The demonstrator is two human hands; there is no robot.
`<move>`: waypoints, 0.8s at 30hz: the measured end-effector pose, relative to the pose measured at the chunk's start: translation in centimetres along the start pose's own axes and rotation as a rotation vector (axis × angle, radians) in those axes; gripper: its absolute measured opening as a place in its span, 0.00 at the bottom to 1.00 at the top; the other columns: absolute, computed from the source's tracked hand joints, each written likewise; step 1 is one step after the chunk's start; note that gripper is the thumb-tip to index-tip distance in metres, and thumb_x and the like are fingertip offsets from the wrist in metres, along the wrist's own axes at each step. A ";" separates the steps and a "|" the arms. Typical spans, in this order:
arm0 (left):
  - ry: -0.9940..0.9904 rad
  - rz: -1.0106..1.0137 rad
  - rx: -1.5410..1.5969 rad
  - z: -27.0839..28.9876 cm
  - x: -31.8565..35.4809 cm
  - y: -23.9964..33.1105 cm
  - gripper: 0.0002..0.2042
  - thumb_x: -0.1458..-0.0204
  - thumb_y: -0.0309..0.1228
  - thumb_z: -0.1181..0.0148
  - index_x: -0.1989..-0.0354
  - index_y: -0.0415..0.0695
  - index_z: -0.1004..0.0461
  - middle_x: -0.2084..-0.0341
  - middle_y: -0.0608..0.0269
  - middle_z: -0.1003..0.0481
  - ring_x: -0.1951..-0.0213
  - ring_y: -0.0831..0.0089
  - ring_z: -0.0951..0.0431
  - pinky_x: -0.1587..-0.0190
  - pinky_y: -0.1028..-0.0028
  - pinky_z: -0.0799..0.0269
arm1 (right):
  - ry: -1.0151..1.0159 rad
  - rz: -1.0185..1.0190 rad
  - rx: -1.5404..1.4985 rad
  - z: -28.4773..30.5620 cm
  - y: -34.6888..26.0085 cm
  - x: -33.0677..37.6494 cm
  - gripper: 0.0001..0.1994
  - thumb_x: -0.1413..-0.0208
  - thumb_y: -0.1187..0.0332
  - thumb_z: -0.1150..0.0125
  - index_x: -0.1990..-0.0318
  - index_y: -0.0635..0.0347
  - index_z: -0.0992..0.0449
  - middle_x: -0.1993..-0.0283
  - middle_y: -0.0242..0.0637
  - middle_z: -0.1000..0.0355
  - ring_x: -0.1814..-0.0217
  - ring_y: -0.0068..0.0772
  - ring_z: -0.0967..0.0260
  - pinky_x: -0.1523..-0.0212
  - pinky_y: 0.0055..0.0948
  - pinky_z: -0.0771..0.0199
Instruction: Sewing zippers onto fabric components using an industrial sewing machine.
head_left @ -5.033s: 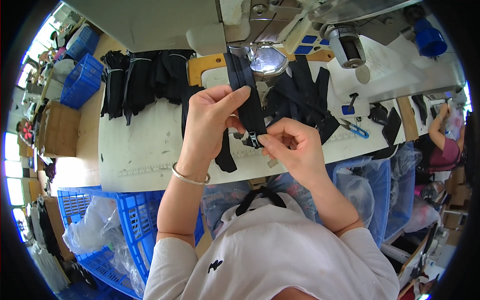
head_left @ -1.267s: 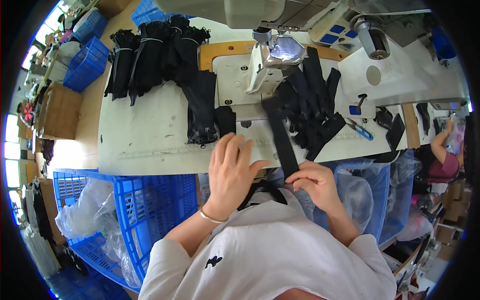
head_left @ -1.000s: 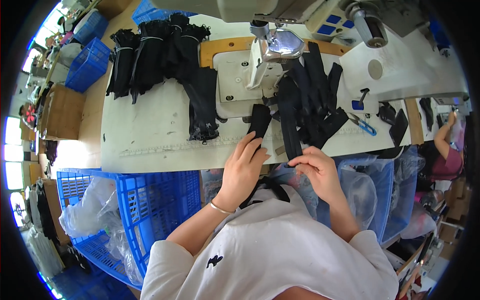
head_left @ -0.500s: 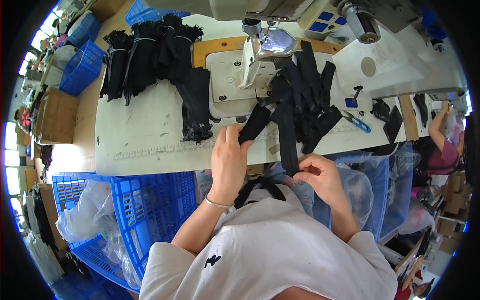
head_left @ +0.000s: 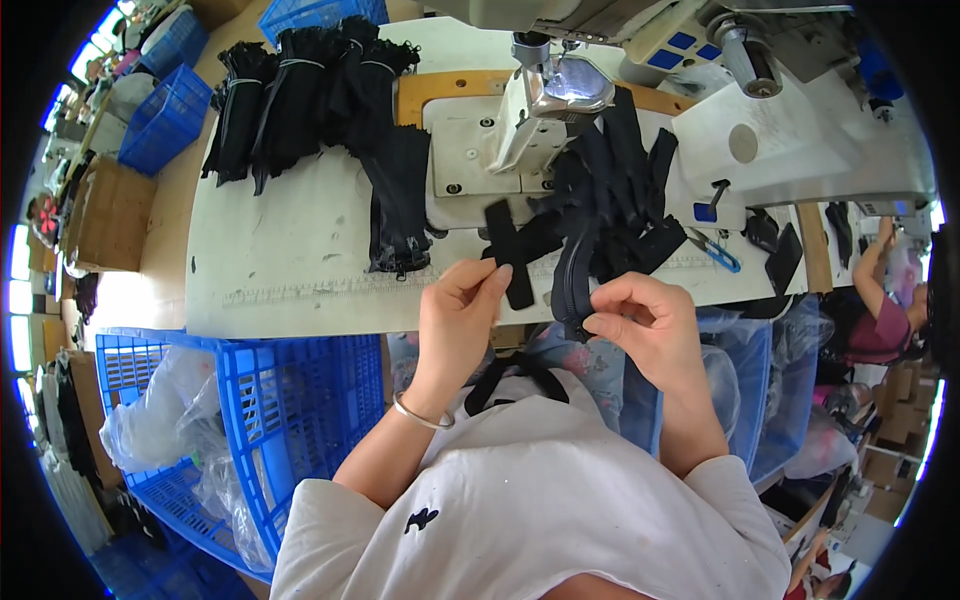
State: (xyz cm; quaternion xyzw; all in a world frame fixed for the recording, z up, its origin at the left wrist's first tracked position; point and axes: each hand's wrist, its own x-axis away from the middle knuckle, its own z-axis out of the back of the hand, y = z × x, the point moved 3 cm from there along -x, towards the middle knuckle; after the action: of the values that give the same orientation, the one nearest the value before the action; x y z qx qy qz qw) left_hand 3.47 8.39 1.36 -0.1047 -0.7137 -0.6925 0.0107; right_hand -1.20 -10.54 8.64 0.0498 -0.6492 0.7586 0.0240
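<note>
"What's held?"
"Left fingers [head_left: 490, 290] pinch 1 short black strip [head_left: 508, 244]; right fingers [head_left: 612, 330], 1 black zipper [head_left: 572, 272] by its near end."
"Around them?"
"White bench [head_left: 300, 235] beneath, ruler markings [head_left: 300, 297] leftward; blue crate [head_left: 224, 352] lower left."

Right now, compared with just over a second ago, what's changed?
The left hand, open and empty then, now pinches a short black strip. The right hand has moved slightly forward, away from the body, still holding the black zipper strip. The tied black bundles and blue-handled snips stayed where they were.
</note>
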 end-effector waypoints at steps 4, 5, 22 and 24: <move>-0.079 0.190 0.385 -0.1 0.0 0.4 0.10 0.45 0.29 0.43 0.72 0.33 0.25 0.81 0.62 0.27 0.78 0.79 0.27 0.73 0.79 0.29 | -0.106 0.232 -0.145 -1.5 -1.6 -1.1 0.06 0.52 0.76 0.35 0.67 0.68 0.24 0.68 0.33 0.26 0.66 0.20 0.29 0.63 0.19 0.31; -0.080 0.189 0.384 -0.1 -0.1 0.6 0.10 0.45 0.29 0.43 0.72 0.33 0.25 0.81 0.62 0.27 0.78 0.79 0.27 0.73 0.79 0.29 | -0.106 0.234 -0.145 -1.8 -1.2 -1.9 0.06 0.52 0.76 0.35 0.67 0.68 0.24 0.68 0.33 0.26 0.66 0.20 0.29 0.63 0.19 0.31; -0.142 0.034 0.133 -1.1 -1.1 3.2 0.09 0.46 0.29 0.41 0.71 0.33 0.23 0.80 0.65 0.25 0.78 0.83 0.29 0.75 0.81 0.30 | -0.095 -0.069 -0.202 -2.6 3.4 -4.0 0.06 0.46 0.73 0.39 0.67 0.65 0.29 0.72 0.29 0.29 0.74 0.17 0.30 0.72 0.16 0.30; -0.144 0.057 0.150 -1.1 -1.2 3.1 0.08 0.48 0.28 0.39 0.71 0.33 0.23 0.79 0.64 0.25 0.79 0.82 0.29 0.75 0.81 0.30 | -0.098 -0.063 -0.193 -2.6 3.1 -4.0 0.07 0.46 0.72 0.38 0.68 0.65 0.29 0.72 0.30 0.29 0.74 0.17 0.30 0.72 0.17 0.29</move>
State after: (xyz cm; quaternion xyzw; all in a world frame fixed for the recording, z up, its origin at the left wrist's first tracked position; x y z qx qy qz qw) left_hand 5.04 7.16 4.24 -0.1735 -0.7590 -0.6274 -0.0131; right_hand 2.34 -8.32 4.73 0.1048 -0.7176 0.6882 0.0209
